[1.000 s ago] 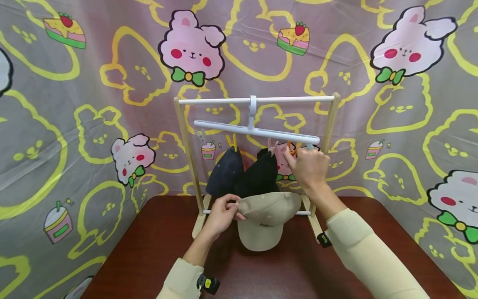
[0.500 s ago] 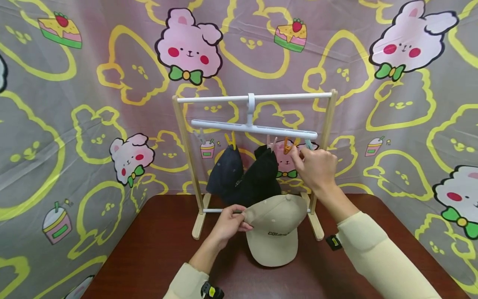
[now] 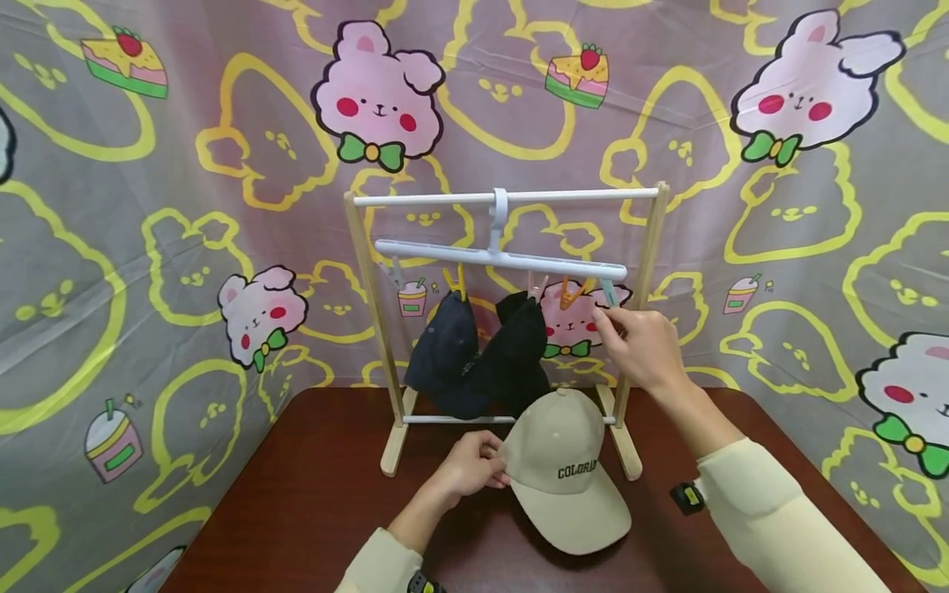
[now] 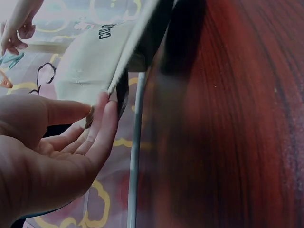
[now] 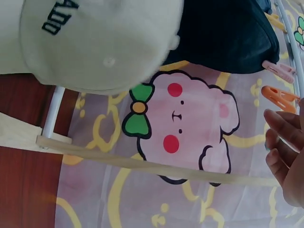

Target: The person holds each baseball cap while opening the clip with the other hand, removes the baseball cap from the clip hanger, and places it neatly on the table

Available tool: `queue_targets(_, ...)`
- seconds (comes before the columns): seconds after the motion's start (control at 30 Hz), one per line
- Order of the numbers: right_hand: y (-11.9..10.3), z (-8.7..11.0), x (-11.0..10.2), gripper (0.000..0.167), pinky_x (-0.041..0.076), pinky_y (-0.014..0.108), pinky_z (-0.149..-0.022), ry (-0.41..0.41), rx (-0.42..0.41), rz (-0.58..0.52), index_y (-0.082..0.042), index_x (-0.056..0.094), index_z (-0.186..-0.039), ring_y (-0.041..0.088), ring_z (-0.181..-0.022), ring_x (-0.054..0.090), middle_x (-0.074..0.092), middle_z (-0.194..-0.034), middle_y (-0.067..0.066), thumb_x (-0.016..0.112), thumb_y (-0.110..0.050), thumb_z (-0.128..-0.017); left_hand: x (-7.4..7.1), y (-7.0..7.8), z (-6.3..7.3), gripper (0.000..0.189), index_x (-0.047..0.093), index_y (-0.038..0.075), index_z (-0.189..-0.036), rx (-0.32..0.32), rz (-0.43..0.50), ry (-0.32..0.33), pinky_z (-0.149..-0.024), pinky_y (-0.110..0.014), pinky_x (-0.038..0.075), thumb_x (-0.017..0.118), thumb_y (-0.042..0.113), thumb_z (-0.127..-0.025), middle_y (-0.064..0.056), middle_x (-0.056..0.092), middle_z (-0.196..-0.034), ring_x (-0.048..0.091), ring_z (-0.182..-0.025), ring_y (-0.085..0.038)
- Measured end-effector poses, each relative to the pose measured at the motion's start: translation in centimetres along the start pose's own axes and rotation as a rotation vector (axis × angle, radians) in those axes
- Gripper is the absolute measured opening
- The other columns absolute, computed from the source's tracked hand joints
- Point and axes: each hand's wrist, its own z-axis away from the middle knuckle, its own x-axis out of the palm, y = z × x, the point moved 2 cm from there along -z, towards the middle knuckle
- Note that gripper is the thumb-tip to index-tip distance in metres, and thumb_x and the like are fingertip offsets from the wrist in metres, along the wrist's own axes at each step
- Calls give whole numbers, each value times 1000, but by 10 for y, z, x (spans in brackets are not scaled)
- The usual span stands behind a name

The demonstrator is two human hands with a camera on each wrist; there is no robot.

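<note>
Head: beige baseball cap front and center, low over the counter, brim toward 5 o'clock; contact with the counter unclear. Left hand at the cap's 9 o'clock, pinching its edge. Right hand at the cap's 1 o'clock, fingers loosely bent, narrow gap, no grip visible, just below the light-blue clothespin. Can't tell if it touches. White hanger hooked on the wooden rack, tilted, 3 o'clock end lower. On it: navy cap under a yellow clothespin, black cap under a pink clothespin, orange clothespin farther toward 3 o'clock.

Left wrist: thumb and fingers close on the beige cap's rim, crown toward 12 o'clock. Right hand up at 11, fingers loose, light-blue clothespin just under the fingertips. Counter fills the 3 o'clock side.

Right wrist: right hand at 4 o'clock, fingers relaxed, orange clothespin just above it. Beige cap at 10, dark cap at 1, one rack post running across below center.
</note>
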Motion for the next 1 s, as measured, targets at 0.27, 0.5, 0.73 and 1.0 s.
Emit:
queue_targets(0.27, 7, 8, -1, 23, 45, 37, -52, -71, 29, -23, -9, 80, -101, 15, -55, 59, 67, -63, 1, 63, -24, -101, 13, -3, -1, 6, 63, -8, -95, 3, -204, -51, -59, -42, 62, 63, -10, -89, -18, 69, -78, 73, -68, -39)
queue_targets(0.5, 10, 12, -2, 20, 46, 37, -55, -101, 38, -45, -8, 78, -98, 17, -59, 61, 71, -72, 3, 63, -21, -101, 13, -6, 3, 3, 66, -2, -89, -21, -380, -150, -48, -22, 46, 66, -5, -89, -18, 71, -75, 72, -64, -36)
queue_targets(0.73, 14, 12, 2, 20, 52, 39, -60, -182, 85, -99, -12, 75, -112, 19, -69, 69, 75, -97, 7, 62, -23, -102, -8, 3, -1, 17, 66, -3, -106, 89, -396, -41, -60, -28, 51, 70, 7, -93, -12, 72, -88, 69, -74, -27)
queue_targets(1.0, 15, 10, 12, 44, 59, 48, -70, -303, 55, -178, -9, 55, -143, 29, -91, 72, 64, -132, 16, 62, -16, -100, -30, 26, -11, 49, 53, 1, -134, 191, -308, 180, -69, -32, 56, 73, 22, -95, -18, 67, -115, 70, -87, -25)
